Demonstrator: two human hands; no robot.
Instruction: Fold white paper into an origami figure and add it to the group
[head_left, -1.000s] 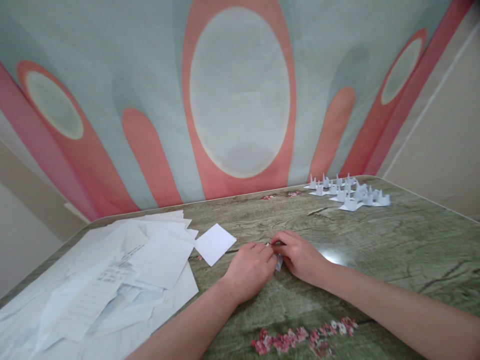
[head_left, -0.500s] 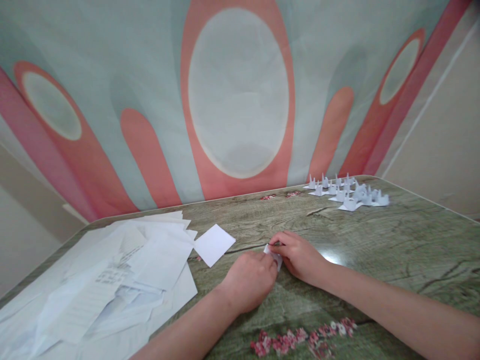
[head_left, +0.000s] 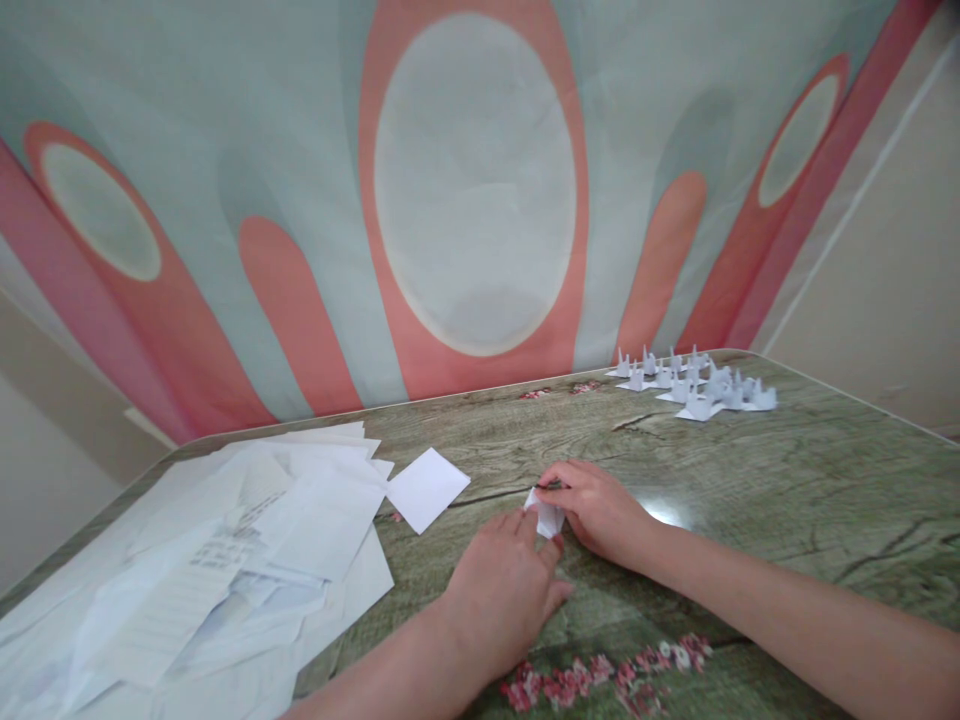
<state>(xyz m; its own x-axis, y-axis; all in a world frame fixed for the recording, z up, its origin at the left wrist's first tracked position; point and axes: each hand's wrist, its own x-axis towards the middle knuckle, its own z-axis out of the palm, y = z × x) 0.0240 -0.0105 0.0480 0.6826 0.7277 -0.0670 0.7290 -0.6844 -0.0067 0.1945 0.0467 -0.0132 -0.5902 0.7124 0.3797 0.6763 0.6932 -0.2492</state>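
Note:
A small folded piece of white paper [head_left: 548,514] lies on the wooden table between my hands. My right hand [head_left: 600,512] pinches its upper right edge with thumb and fingers. From the near left, my left hand [head_left: 510,580] reaches over with fingers stretched out and thumb apart. Its fingertips touch the left and lower edges of the paper without gripping it. A white paper square [head_left: 429,490] rests to the left, beyond my left hand. The underside of the folded paper is hidden.
A spread pile of loose white sheets [head_left: 330,510], some printed, covers the table's left side. Several folded paper cranes [head_left: 701,402] stand at the back right. Behind the table [head_left: 780,500] hangs a pink and grey-green patterned backdrop [head_left: 480,365].
My left hand has opened and drawn back toward me, its fingers straightening and thumb spreading, so more of the folded paper shows. My right hand keeps its pinch in nearly the same place.

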